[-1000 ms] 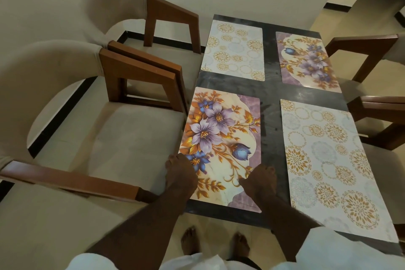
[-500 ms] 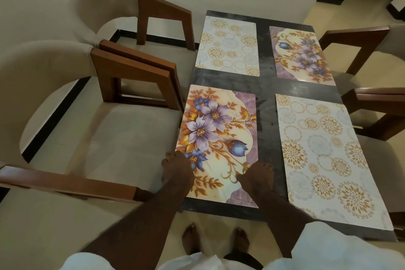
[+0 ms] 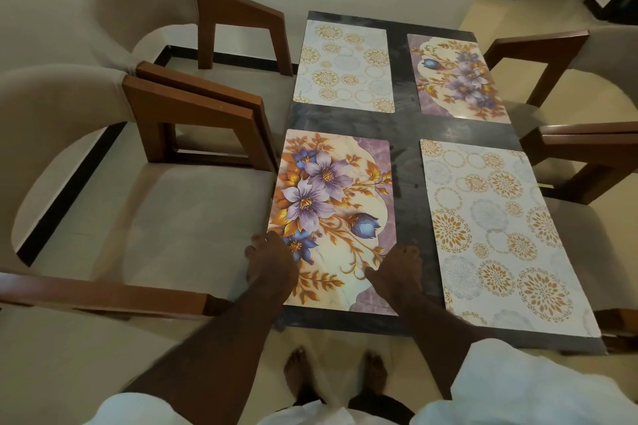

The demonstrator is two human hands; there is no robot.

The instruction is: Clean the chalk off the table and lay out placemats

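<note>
1. Dark glossy tabletop (image 3: 404, 134) seen from its near short end, long axis running away toward a pale wall, with faint greyish smears on the bare strips between the mats.
2. Four rectangular placemats laid flat in a two-by-two grid, each long axis parallel to the table's, all apart from one another.
3. Near-left floral placemat (image 3: 331, 197): big lilac and blue blooms toward its left long edge, purple band down the right. Left long edge about flush with the table's left edge, near short edge just inside the table's near edge.
4. Left hand (image 3: 272, 262) resting on that mat's left long edge by the near corner, fingers bent. Cannot tell whether pinching the edge or only pressing on it.
5. Right hand (image 3: 397, 272) on the same mat's near-right part, thumb spread leftward across the print and fingers fairly straight over the right long edge. Pressing rather than clutching.
6. Near-right medallion placemat (image 3: 490, 231) lying just beside the right hand, its near corner reaching the table's near edge.
7. Far-left medallion placemat (image 3: 345, 65) and far-right floral placemat (image 3: 459, 79) lying well beyond both hands, by the far end.
8. Narrow dark lane down the middle and another across, between the mats.
9. Near-left chair (image 3: 172, 217) drawn up close along the table's left edge, wooden arm touching or nearly so, with a right-side chair (image 3: 587, 155) likewise tight on the other flank.
10. Bare feet (image 3: 297, 373) on pale floor just before the near edge.
</note>
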